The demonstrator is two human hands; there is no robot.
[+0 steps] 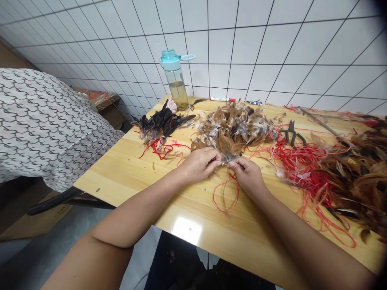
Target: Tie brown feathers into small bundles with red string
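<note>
Nothing can be read here, folks: the white-and-red marker [222,99] by the wall carries dark lettering along its barrel, far too small to make out. And down on the left, there's a smudge of dark print on the cardboard [45,219] beneath the table, and that one's a blur too!
</note>
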